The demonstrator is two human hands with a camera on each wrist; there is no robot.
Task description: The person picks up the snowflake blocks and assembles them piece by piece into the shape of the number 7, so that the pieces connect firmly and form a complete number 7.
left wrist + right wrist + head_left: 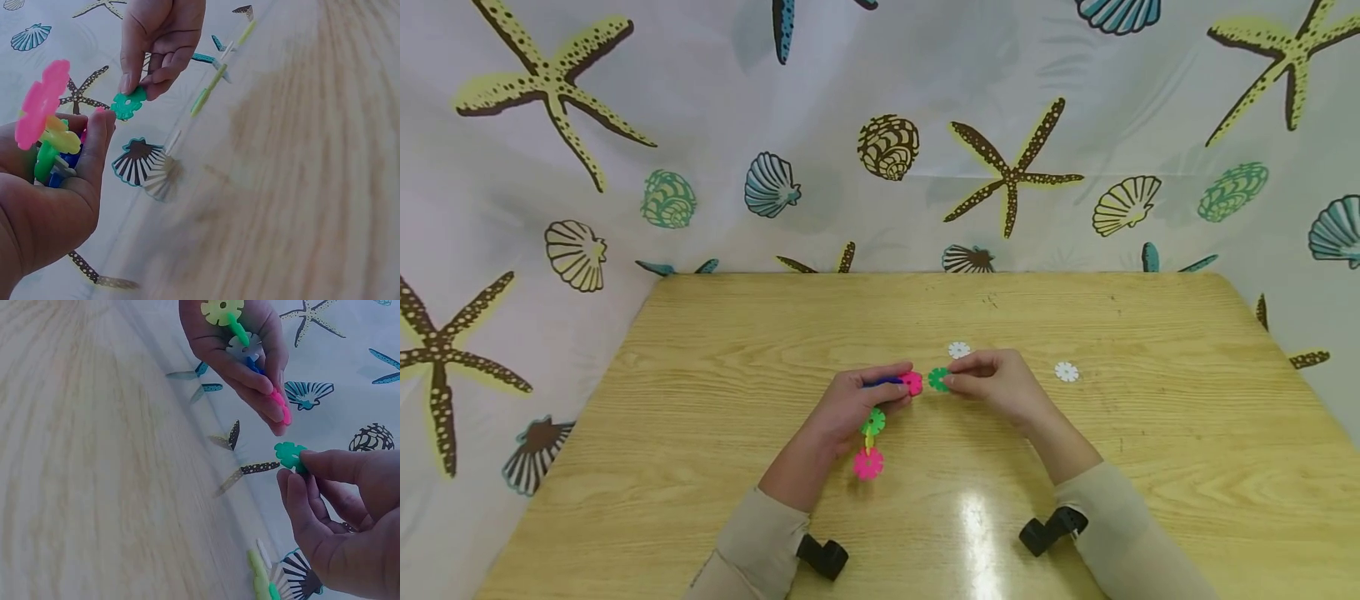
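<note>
Beige sleeves nearest the camera, count 2, with a black wrist cam on each. Left hand grips a chain of flower discs; right hand pinches a separate green disc between thumb and fingers. Neither hand is free.

Relation that matters: green disc sits just right of the chain's pink end disc, small gap, not touching, about level in the head view. Blue disc and pink end disc run left to right, so that leg's long axis points at the green disc. Green disc itself is round, no long axis, roughly face-on in the head view. Right hand is on it; left fingers are closest to the pink end disc. Chain's other leg drops toward the person: chain green, yellow disc, pink tail disc.

Counts: hands 2. Chain shows 6: pink 2, blue 1, green 1, yellow 1, white 1 (white link shows in wrist views only). Right hand: green 1. On the tabletop: white discs 2, one just beyond the right fingers, one off right. Plus a yellow-green piece, edge-on in wrist views; can't tell if one or several.
</note>
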